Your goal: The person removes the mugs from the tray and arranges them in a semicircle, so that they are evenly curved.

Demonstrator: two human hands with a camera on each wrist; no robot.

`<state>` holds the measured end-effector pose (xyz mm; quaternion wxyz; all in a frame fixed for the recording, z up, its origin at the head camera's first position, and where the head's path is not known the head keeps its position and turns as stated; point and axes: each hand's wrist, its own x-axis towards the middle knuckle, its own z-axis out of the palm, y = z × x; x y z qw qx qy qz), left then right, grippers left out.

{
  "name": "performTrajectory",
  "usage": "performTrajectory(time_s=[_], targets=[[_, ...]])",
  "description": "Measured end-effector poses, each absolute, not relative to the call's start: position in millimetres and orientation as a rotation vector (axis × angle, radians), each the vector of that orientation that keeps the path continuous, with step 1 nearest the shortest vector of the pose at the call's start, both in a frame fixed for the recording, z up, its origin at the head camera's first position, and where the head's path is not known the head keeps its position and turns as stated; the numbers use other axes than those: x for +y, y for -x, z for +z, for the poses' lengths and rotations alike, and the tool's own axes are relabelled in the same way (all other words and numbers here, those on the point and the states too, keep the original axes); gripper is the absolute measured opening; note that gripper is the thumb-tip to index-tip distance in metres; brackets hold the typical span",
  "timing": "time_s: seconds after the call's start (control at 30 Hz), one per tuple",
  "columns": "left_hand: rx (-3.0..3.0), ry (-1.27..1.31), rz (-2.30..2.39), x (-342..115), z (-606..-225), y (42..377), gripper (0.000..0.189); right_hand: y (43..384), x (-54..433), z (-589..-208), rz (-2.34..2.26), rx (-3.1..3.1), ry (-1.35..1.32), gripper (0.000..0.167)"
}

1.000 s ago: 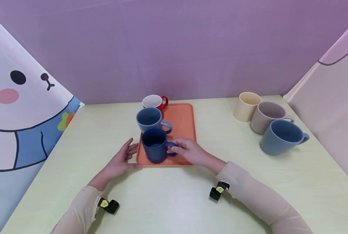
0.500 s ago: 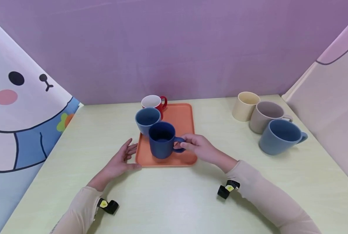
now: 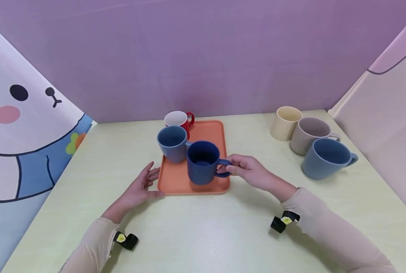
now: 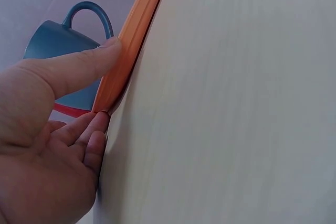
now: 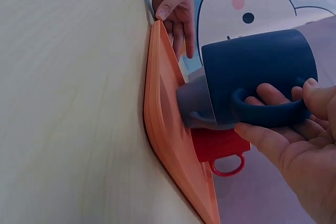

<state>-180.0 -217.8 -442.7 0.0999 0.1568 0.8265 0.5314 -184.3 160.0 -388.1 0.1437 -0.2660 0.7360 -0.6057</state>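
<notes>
My right hand grips the handle of a dark blue mug, its fingers passing through the loop in the right wrist view. That mug is held upright above the orange tray, clear of its surface. At the tray's near left corner, my left hand touches the rim with thumb and extended fingertips, as the left wrist view shows along the tray edge. A lighter blue mug stands on the tray's left side, and behind it a red mug with a white inside.
On the table's right side stand a cream mug, a grey-mauve mug and a blue mug close together in a row. A purple cloth wall rises behind the table, and a cartoon-printed cloth hangs at left.
My right hand has lifted the dark blue mug off the tray's near left area and carried it rightward. The left hand stays at the tray corner.
</notes>
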Motion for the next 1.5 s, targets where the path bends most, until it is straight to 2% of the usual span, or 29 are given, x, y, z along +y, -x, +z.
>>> performTrajectory(time_s=[1.03,1.5], targets=[[2.43,-0.46,1.584,-218,-442,179,0.106,164,252,-395,-1.799,2.132,1.073,0.017],[2.443,-0.431,1.562,-217,-441,179,0.107,151,299,-400,-1.8,2.137,1.196,0.032]])
